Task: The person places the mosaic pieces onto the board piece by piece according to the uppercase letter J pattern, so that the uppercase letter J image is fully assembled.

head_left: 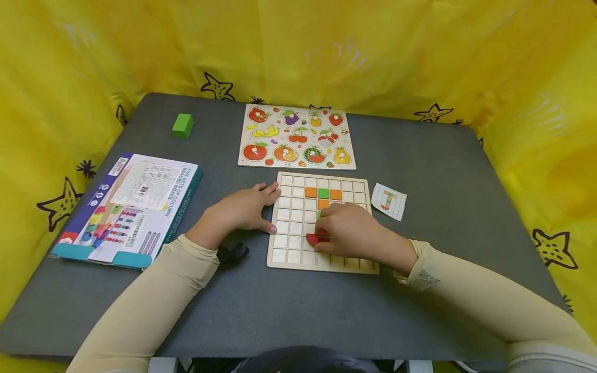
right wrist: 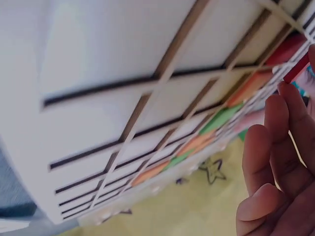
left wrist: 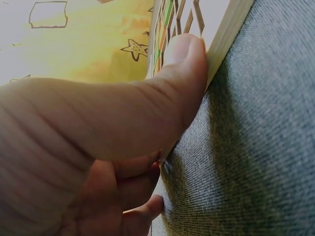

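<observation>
A wooden grid board (head_left: 280, 248) lies on the table, with white squares and several orange, green and red pieces in its cells. My left hand (head_left: 244, 208) rests at the board's left side; in the left wrist view its thumb (left wrist: 184, 64) touches the edge and the other fingers extend beside it. Over the board's lower middle, my right hand (head_left: 350, 230) pinches a red piece (head_left: 312, 240) with a rounded edge. The right wrist view shows this red piece (right wrist: 298, 69) at the fingertips, near another red piece (right wrist: 285, 50) in a cell. The hand hides several cells.
A small pattern card (head_left: 389, 202) lies right of the board. Behind stands a fruit puzzle board (head_left: 298, 119) with knobbed pieces. At left are a toy box (head_left: 135, 207) and a green block (head_left: 183, 126). A black strap (head_left: 233, 254) lies by the left wrist. Yellow cloth (head_left: 298, 52) surrounds the table.
</observation>
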`<state>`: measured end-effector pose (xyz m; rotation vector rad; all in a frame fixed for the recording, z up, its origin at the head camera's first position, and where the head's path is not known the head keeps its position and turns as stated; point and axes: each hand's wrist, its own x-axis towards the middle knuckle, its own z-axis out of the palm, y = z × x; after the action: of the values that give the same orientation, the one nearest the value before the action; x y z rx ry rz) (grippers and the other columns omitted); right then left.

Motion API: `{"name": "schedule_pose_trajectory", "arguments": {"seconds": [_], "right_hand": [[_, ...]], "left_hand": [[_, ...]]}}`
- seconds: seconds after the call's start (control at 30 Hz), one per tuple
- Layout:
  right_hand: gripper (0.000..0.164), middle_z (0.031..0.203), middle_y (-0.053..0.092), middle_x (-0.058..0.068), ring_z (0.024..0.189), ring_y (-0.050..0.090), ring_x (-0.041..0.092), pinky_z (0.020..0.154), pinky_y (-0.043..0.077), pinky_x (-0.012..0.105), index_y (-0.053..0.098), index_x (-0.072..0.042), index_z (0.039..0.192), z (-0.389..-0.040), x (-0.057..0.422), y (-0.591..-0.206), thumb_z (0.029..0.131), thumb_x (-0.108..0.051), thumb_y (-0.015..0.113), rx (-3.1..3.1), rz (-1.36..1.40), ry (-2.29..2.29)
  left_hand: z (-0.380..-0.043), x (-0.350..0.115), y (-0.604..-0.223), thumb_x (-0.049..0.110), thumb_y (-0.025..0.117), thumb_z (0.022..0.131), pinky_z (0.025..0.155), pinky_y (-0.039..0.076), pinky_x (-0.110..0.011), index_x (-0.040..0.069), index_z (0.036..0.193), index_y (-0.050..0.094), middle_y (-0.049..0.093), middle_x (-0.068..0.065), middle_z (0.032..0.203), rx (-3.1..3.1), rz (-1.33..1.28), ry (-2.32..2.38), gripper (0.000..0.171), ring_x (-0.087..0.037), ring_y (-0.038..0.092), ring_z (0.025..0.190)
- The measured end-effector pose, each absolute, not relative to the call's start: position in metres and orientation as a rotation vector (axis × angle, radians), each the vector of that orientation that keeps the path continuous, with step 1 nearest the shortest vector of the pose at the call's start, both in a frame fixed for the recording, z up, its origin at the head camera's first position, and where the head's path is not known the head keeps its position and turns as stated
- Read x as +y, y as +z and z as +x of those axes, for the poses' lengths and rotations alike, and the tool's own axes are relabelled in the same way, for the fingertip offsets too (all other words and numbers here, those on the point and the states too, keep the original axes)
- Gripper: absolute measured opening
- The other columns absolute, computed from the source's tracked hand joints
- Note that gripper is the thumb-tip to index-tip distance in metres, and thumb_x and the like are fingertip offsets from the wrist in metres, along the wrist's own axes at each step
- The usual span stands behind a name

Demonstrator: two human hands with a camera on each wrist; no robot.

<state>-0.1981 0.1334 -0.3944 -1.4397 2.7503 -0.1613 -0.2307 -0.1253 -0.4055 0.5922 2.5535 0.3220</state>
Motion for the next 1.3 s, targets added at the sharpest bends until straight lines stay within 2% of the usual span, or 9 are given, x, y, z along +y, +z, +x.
{"name": "schedule_pose_trajectory", "arguments": {"seconds": [0.27, 0.57, 0.73, 1.07, 1.17, 1.3], "right_hand": [[0.017, 0.068, 0.048, -0.011, 0.065, 0.045, 0.011, 0.055, 0.038, 0.029, 0.071, -0.020, 0.077, -0.199, 0.121, -0.398, 0.079, -0.035, 0.076, 2.704, -1.453, -0.100], [0.014, 0.072, 0.052, -0.012, 0.065, 0.046, 0.009, 0.057, 0.040, 0.028, 0.073, -0.021, 0.082, -0.199, 0.118, -0.399, 0.079, -0.034, 0.076, 2.707, -1.497, -0.137], [0.009, 0.068, 0.052, -0.011, 0.063, 0.047, 0.009, 0.056, 0.040, 0.028, 0.073, -0.020, 0.078, -0.199, 0.117, -0.401, 0.081, -0.029, 0.076, 2.711, -1.524, -0.145], [0.014, 0.067, 0.049, -0.011, 0.062, 0.045, 0.010, 0.056, 0.039, 0.029, 0.070, -0.019, 0.075, -0.198, 0.118, -0.402, 0.081, -0.031, 0.076, 2.725, -1.482, -0.122], [0.014, 0.069, 0.050, -0.011, 0.063, 0.045, 0.009, 0.056, 0.039, 0.028, 0.070, -0.020, 0.077, -0.197, 0.119, -0.402, 0.082, -0.032, 0.075, 2.726, -1.465, -0.125], [0.019, 0.075, 0.057, -0.009, 0.067, 0.047, 0.009, 0.060, 0.041, 0.028, 0.072, -0.019, 0.088, -0.193, 0.123, -0.397, 0.084, -0.038, 0.074, 2.742, -1.423, -0.185]], "left_hand": [[-0.229, -0.131, -0.403, 0.046, 0.077, 0.081, 0.110, 0.025, -0.055, 0.014, 0.156, 0.019, 0.011, -0.004, 0.162, 2.572, 0.593, 0.348, 0.100, -0.034, 0.010, 0.147], [-0.228, -0.130, -0.403, 0.044, 0.077, 0.082, 0.110, 0.025, -0.054, 0.014, 0.156, 0.020, 0.012, -0.005, 0.162, 2.566, 0.578, 0.358, 0.099, -0.033, 0.011, 0.147], [-0.228, -0.129, -0.403, 0.044, 0.077, 0.082, 0.111, 0.024, -0.053, 0.015, 0.156, 0.020, 0.011, -0.004, 0.162, 2.559, 0.574, 0.360, 0.098, -0.033, 0.009, 0.147], [-0.229, -0.128, -0.402, 0.044, 0.078, 0.081, 0.111, 0.024, -0.054, 0.015, 0.157, 0.020, 0.012, -0.004, 0.162, 2.564, 0.564, 0.361, 0.099, -0.033, 0.010, 0.147], [-0.229, -0.128, -0.403, 0.044, 0.077, 0.081, 0.111, 0.024, -0.054, 0.015, 0.156, 0.020, 0.012, -0.004, 0.162, 2.567, 0.573, 0.361, 0.099, -0.033, 0.010, 0.147], [-0.230, -0.128, -0.404, 0.045, 0.078, 0.081, 0.110, 0.025, -0.054, 0.015, 0.156, 0.020, 0.012, -0.005, 0.162, 2.573, 0.576, 0.361, 0.100, -0.033, 0.011, 0.147]]}}
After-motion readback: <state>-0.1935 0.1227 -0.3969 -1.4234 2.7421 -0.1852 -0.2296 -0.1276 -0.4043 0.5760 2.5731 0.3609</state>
